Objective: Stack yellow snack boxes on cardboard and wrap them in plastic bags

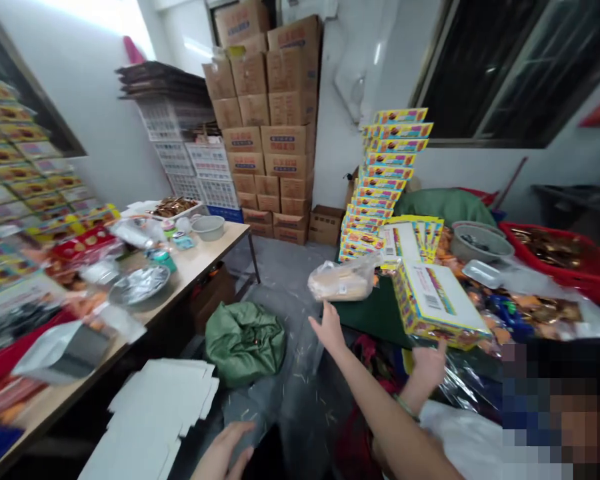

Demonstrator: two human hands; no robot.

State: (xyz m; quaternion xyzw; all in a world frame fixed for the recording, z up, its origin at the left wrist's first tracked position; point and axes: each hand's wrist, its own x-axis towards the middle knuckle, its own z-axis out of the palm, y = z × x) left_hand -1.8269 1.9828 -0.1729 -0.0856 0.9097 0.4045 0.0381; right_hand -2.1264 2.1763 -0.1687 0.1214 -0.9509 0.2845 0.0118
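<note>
My right hand [331, 330] reaches forward, thumb and finger stretched apart, just below a clear plastic bag [341, 281] of pale, long pieces. The bag overhangs the corner of a dark green table [373, 310]; whether my fingertip touches it, I cannot tell. Low in the view, my left hand [226, 453] is open with nothing visible in it, beside flat white cardboard sheets [150, 413]. Another person's hand [427, 369], with a band at the wrist, is at the near edge of a yellow-and-white printed box [443, 300].
A green sack [245, 340] lies on the floor between the tables. At left, a wooden table [207, 257] bears bowls and wrapped goods. Leaning printed boxes [380, 187] stand behind the bag. Brown cartons [275, 147] rise at the back. A red tray [570, 250] is at right.
</note>
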